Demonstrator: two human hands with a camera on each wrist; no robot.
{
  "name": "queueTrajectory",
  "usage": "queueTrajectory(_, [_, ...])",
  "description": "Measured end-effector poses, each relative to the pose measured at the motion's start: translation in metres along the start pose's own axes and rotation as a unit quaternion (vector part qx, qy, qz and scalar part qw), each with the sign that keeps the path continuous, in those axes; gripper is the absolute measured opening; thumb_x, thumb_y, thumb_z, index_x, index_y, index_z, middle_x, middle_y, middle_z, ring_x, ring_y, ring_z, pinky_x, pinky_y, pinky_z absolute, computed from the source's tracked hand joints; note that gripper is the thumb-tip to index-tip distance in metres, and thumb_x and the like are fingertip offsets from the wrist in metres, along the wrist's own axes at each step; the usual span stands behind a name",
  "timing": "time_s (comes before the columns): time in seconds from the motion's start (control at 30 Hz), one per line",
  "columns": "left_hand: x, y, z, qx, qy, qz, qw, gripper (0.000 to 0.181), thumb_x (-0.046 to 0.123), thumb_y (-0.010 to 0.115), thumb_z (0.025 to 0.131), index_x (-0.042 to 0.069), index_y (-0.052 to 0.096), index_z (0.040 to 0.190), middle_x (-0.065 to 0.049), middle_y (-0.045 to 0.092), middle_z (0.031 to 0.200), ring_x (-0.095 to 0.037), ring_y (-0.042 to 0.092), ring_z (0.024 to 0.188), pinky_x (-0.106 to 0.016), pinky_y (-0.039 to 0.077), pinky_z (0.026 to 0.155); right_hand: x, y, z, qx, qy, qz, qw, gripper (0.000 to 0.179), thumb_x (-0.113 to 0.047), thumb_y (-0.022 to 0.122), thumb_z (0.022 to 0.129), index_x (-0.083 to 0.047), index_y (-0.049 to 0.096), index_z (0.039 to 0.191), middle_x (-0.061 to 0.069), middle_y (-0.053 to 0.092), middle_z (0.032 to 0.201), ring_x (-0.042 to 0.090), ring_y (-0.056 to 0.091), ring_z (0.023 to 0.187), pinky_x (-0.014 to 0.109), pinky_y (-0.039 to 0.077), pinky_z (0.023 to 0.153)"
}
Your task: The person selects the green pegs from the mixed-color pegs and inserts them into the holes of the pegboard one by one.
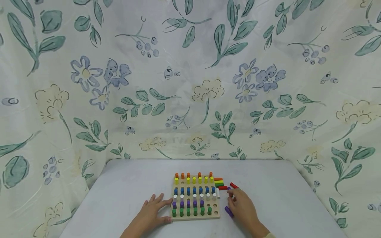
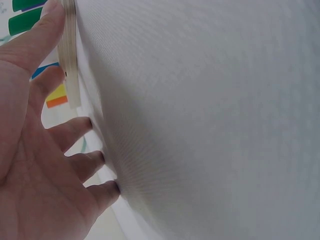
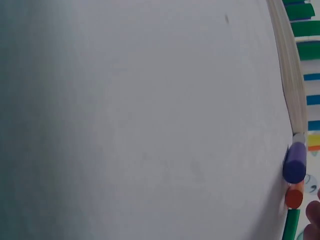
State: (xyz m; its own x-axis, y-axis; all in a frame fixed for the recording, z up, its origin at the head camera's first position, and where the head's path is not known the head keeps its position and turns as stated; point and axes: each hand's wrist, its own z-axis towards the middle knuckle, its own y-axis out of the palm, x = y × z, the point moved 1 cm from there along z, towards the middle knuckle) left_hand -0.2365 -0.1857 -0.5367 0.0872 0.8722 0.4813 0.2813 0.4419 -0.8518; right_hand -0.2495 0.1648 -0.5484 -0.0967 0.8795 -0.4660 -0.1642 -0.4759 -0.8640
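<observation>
A wooden pegboard [image 1: 196,218] holds rows of orange, yellow, blue, white, purple and green pegs, with some holes bare. My left hand [image 1: 151,211] has its fingers spread at the board's left side; thumb and index finger touch its edge, also in the left wrist view. Right of the board, my right hand [image 1: 243,206] has bent fingers. A small purple peg [image 1: 229,188] shows at its fingertips; whether they pinch it is unclear. Another purple peg [image 1: 229,212] lies on the table beside this hand. Only fingertips [image 3: 313,214] show at the right wrist view's edge.
Along the board's right side lie an orange peg [image 1: 218,179], a yellow peg [image 1: 218,182], a green peg [image 1: 219,185], a red peg [image 1: 222,188] and a white peg [image 1: 218,193]. A second red peg [image 1: 234,185] lies farther right. Floral cloth [image 1: 190,132] hangs behind the white table [image 1: 134,175].
</observation>
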Motion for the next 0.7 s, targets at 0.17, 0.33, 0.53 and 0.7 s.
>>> queueTrajectory(0.17, [0.0,0.0,0.0,0.0,0.0,0.001,1.0,0.077,0.052,0.083,0.076,0.021,0.061,0.142,-0.027,0.04,0.156,-0.057,0.019,0.147,-0.075,0.011,0.115,0.007,-0.001,0.003,0.008,0.002,-0.005,1.0,0.023,-0.021,0.077,0.091,-0.016,0.069,0.113,-0.007,0.063,0.095,0.006,0.055,0.079,0.023,0.047,0.062])
queueTrajectory(0.33, [0.0,0.0,0.0,0.0,-0.002,0.0,1.0,0.076,0.051,0.083,0.076,0.02,0.061,0.142,-0.027,0.04,0.156,-0.057,0.02,0.146,-0.075,0.011,0.116,0.011,0.0,0.007,0.009,0.003,-0.003,0.9999,0.024,-0.016,0.076,0.09,-0.017,0.07,0.113,-0.006,0.065,0.1,0.008,0.055,0.081,0.026,0.05,0.066])
queueTrajectory(0.53, [0.0,0.0,-0.001,-0.005,-0.006,-0.004,1.0,0.076,0.051,0.083,0.077,0.021,0.061,0.143,-0.027,0.04,0.156,-0.057,0.019,0.147,-0.075,0.011,0.116,0.016,0.002,0.01,0.011,0.0,-0.024,0.9997,0.026,-0.012,0.075,0.09,-0.013,0.07,0.115,0.002,0.067,0.11,0.015,0.061,0.091,0.035,0.058,0.078])
queueTrajectory(0.7, [0.001,0.0,-0.001,0.002,0.0,-0.001,1.0,0.077,0.053,0.083,0.076,0.021,0.061,0.143,-0.027,0.04,0.156,-0.057,0.019,0.147,-0.075,0.011,0.116,0.02,0.001,0.012,0.028,-0.028,-0.046,0.9982,0.03,-0.01,0.076,0.087,-0.01,0.071,0.117,0.007,0.069,0.119,0.025,0.064,0.106,0.045,0.058,0.092])
